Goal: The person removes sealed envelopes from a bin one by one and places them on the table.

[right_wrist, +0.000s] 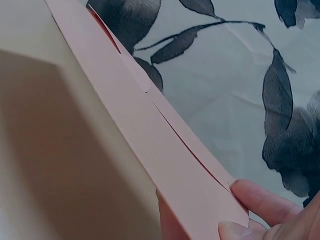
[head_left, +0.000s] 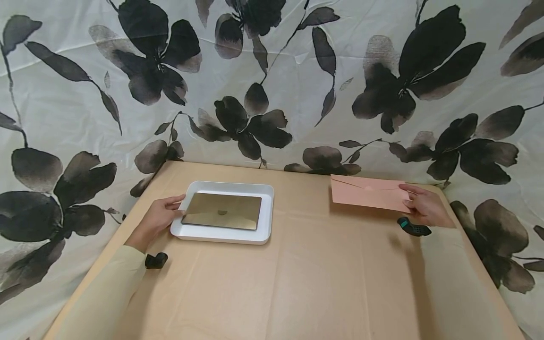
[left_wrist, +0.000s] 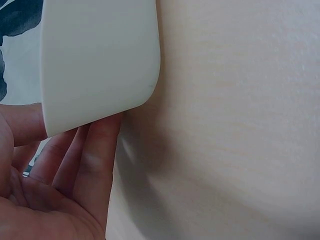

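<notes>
A white tray (head_left: 223, 240) with rounded corners is on the left half of the table, and a gold envelope (head_left: 222, 211) lies flat inside it. At the tray's left end my left hand (head_left: 163, 216) grips it; in the left wrist view the thumb is at the rim and the fingers (left_wrist: 97, 160) reach under the wall, their tips hidden. Over the table's far right side, my right hand (head_left: 426, 206) pinches a pink envelope (head_left: 367, 191) by its right end. The right wrist view shows the pink envelope (right_wrist: 125, 105) with its flap side visible, raised above the table.
The light wood table (head_left: 314, 283) ends at a white cloth (head_left: 314, 94) with dark flowers hanging behind and at the sides. Dark wrist devices sit below each hand, one at the left sleeve (head_left: 114, 274). Shadows fall under both arms.
</notes>
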Motion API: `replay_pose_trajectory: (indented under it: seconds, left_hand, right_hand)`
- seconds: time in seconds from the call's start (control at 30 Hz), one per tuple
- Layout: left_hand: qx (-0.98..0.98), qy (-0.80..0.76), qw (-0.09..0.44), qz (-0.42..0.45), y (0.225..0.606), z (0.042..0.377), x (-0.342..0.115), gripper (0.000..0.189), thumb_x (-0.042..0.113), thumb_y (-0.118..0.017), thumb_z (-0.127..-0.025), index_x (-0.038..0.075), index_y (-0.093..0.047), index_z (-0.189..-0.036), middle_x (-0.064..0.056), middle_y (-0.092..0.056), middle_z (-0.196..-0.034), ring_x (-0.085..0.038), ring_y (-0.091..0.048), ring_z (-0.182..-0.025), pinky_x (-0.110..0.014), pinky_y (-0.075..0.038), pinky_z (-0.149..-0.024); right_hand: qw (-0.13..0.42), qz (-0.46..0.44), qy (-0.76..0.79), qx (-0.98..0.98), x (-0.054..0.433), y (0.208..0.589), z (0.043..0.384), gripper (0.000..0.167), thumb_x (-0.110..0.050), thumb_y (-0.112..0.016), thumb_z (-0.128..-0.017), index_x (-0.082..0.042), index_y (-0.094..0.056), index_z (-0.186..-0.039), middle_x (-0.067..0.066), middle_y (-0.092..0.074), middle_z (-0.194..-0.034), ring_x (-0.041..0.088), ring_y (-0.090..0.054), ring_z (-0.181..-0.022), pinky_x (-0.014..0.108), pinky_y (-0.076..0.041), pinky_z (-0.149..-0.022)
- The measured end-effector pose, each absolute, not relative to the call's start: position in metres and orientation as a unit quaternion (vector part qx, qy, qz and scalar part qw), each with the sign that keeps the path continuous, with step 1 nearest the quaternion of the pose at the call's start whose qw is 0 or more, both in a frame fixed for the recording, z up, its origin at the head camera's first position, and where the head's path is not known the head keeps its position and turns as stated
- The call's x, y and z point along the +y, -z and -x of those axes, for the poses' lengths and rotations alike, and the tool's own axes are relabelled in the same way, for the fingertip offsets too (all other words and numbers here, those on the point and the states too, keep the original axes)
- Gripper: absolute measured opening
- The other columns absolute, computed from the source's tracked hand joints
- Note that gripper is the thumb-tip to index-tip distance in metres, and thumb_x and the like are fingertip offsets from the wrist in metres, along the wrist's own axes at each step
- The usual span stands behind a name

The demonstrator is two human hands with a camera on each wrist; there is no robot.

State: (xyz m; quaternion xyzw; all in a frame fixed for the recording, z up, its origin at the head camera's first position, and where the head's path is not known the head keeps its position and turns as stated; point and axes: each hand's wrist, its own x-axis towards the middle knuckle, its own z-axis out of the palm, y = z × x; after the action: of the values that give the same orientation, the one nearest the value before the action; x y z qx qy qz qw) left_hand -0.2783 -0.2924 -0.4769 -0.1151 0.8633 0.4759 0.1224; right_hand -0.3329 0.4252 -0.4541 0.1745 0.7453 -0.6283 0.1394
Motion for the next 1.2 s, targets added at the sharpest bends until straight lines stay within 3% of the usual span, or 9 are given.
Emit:
replay_pose_trajectory:
  seconds: [0.1, 0.3, 0.5, 0.8, 1.03, 1.2]
  left_hand:
    - [0.863, -0.475, 0.121, 0.117, 0.477, 0.277, -0.292, 0.066, 0.006, -0.056, -0.104, 0.007, -0.029, -0.164, -0.032, -0.035, -0.163, -0.053, -0.038, -0.150, -0.061, -0.040, -0.119]
    - [0.862, -0.479, 0.117, 0.117, 0.475, 0.276, -0.291, 0.065, 0.005, -0.056, -0.104, 0.008, -0.029, -0.164, -0.032, -0.036, -0.163, -0.052, -0.038, -0.150, -0.060, -0.041, -0.119]
    - [0.864, -0.478, 0.113, 0.111, 0.474, 0.275, -0.292, 0.066, 0.006, -0.057, -0.104, 0.007, -0.030, -0.164, -0.032, -0.037, -0.162, -0.051, -0.040, -0.150, -0.060, -0.042, -0.118]
    - [0.867, -0.475, 0.110, 0.106, 0.474, 0.273, -0.293, 0.066, 0.006, -0.056, -0.104, 0.007, -0.030, -0.163, -0.033, -0.037, -0.161, -0.052, -0.040, -0.149, -0.060, -0.042, -0.117]
    - [0.868, -0.470, 0.111, 0.115, 0.475, 0.272, -0.292, 0.066, 0.006, -0.058, -0.103, 0.007, -0.031, -0.163, -0.032, -0.037, -0.162, -0.051, -0.039, -0.150, -0.060, -0.042, -0.118]
    - [0.868, -0.472, 0.112, 0.110, 0.476, 0.274, -0.290, 0.066, 0.005, -0.057, -0.103, 0.006, -0.030, -0.163, -0.033, -0.037, -0.162, -0.052, -0.039, -0.149, -0.061, -0.042, -0.118]
  right_hand:
    - [0.143, -0.155, 0.586, 0.782, 0.431, 0.456, 0.335, 0.068, 0.002, -0.035, -0.104, -0.017, -0.018, -0.168, 0.021, -0.009, -0.165, 0.005, -0.046, -0.066, 0.018, -0.041, -0.056]
    - [0.184, -0.091, 0.542, 0.815, 0.446, 0.454, 0.335, 0.066, 0.000, -0.024, -0.105, -0.008, -0.003, -0.167, 0.030, -0.004, -0.158, 0.009, -0.041, -0.070, 0.025, -0.037, -0.055]
    - [0.189, -0.117, 0.540, 0.812, 0.454, 0.453, 0.337, 0.067, -0.001, -0.030, -0.107, -0.014, -0.005, -0.168, 0.026, 0.000, -0.165, 0.004, -0.048, -0.075, 0.022, -0.044, -0.060]
    - [0.191, -0.129, 0.540, 0.810, 0.460, 0.453, 0.338, 0.068, 0.002, -0.032, -0.107, -0.013, -0.002, -0.167, 0.022, 0.014, -0.172, 0.006, -0.045, -0.073, 0.021, -0.040, -0.057]
    - [0.176, -0.125, 0.524, 0.824, 0.468, 0.459, 0.338, 0.069, 0.003, -0.033, -0.104, -0.010, -0.007, -0.167, 0.031, -0.013, -0.155, 0.005, -0.048, -0.072, 0.022, -0.042, -0.057]
    - [0.169, -0.135, 0.504, 0.836, 0.476, 0.460, 0.335, 0.067, -0.001, -0.035, -0.105, -0.009, -0.010, -0.167, 0.032, -0.009, -0.161, 0.004, -0.052, -0.073, 0.022, -0.045, -0.056]
